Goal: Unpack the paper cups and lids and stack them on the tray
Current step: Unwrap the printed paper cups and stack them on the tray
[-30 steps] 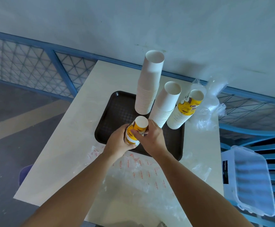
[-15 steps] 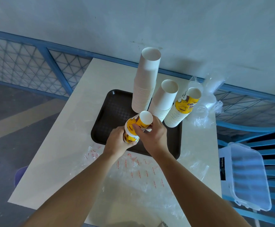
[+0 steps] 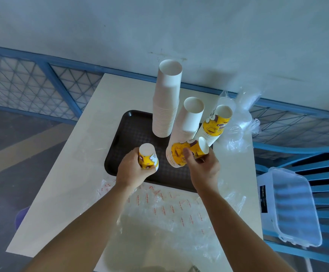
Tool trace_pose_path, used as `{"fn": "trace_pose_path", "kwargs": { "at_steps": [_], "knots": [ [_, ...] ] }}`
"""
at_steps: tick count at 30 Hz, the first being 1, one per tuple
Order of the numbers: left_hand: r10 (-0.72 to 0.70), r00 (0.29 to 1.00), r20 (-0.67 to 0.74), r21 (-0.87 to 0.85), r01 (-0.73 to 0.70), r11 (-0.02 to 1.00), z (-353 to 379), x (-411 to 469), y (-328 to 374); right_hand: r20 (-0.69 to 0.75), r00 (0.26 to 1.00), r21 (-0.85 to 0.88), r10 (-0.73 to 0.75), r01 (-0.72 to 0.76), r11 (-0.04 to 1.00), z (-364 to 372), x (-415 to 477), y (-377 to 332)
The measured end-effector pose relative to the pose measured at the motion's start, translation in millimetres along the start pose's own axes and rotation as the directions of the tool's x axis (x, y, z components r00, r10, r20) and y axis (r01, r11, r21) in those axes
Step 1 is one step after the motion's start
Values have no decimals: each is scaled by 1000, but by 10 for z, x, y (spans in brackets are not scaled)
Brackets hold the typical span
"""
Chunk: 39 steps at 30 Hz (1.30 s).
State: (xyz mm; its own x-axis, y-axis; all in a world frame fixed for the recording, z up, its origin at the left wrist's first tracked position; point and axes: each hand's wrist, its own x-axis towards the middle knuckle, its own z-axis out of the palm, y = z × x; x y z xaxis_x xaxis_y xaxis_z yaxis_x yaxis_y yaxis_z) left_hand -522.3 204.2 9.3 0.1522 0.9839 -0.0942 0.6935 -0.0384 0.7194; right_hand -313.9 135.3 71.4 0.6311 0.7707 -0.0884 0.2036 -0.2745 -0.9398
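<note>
A dark tray (image 3: 132, 134) lies on the white table and carries three upside-down cup stacks: a tall white stack (image 3: 166, 101), a shorter white stack (image 3: 187, 122) and a yellow printed stack (image 3: 214, 126) leaning right. My left hand (image 3: 132, 169) grips a few yellow cups (image 3: 147, 157), bottom up, over the tray's front left. My right hand (image 3: 203, 169) grips a short yellow cup stack (image 3: 187, 153) lying sideways, its bottom toward the right, in front of the shorter white stack.
Empty clear wrap with red print (image 3: 169, 209) covers the table's near side. A bag of clear lids (image 3: 240, 114) sits right of the tray. A clear plastic box (image 3: 293, 207) rests on a blue chair at the right. Blue railing runs behind the table.
The single bundle of yellow cups held by both hands has been pulled into two parts. My left hand moved left with a few cups; my right hand moved right with the rest.
</note>
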Motion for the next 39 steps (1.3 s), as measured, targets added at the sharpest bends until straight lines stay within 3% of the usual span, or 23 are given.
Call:
{"fn": "trace_pose_path", "kwargs": {
  "at_steps": [8, 17, 25, 34, 39],
  "knots": [
    [-65, 991, -114, -232, 37, 972, -136, -21, 289, -69, 985, 40, 161, -158, 987, -285, 123, 225],
    [-51, 976, -210, -251, -4, 968, -165, -203, 667, 2, 945, 251, 327, -317, 915, -341, 221, 347],
    [68, 952, -297, -283, -156, 947, -172, -488, 1324, 82, 945, 319, 317, -326, 890, -724, 280, 324],
    [284, 872, -398, -148, -366, 919, -43, -362, 2394, 83, 963, 367, 258, -270, 890, -1330, 529, 292],
    [320, 844, -431, 9, -350, 937, 133, -133, 2801, 83, 971, 407, 222, -236, 882, -1578, 702, 248]
  ]
}}
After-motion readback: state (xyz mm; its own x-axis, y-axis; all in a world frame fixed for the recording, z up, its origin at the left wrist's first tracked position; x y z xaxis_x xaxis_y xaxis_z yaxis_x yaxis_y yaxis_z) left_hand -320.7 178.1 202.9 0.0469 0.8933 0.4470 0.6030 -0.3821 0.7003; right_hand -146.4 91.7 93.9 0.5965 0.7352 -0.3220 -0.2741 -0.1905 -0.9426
